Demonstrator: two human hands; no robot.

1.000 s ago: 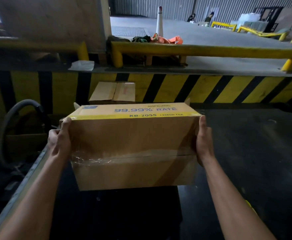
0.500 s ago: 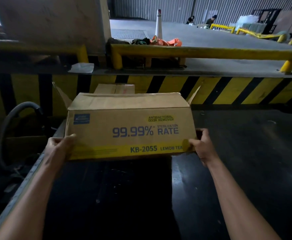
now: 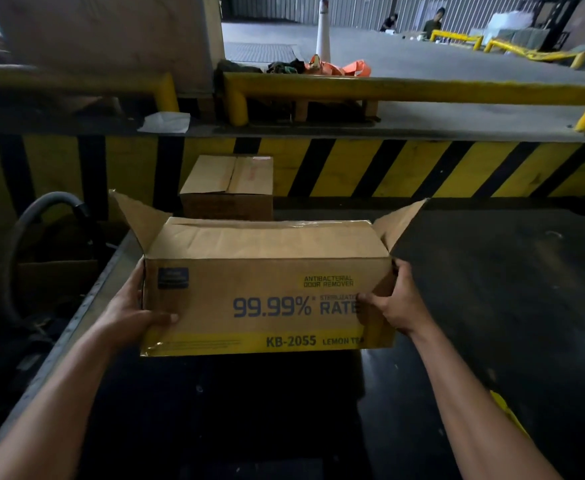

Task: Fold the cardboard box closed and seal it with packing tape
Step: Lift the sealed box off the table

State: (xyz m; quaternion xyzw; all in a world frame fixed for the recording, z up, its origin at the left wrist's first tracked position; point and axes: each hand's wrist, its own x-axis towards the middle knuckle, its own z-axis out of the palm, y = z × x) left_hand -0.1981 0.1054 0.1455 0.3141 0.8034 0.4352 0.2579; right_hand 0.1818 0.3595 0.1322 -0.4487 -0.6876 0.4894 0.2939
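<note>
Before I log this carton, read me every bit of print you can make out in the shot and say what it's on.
All on the near face of the cardboard box, held by the left hand and right hand:
"ANTIBACTERIAL ODOR REMOVER", on a yellow patch
"99.99%"
"RATE", with a small line above it that the right hand partly covers
"KB-2055", on the yellow band
"LEMON TE", cut off by the hand
Blue logo square: too small to read.
The second box behind: red marking, illegible.
</note>
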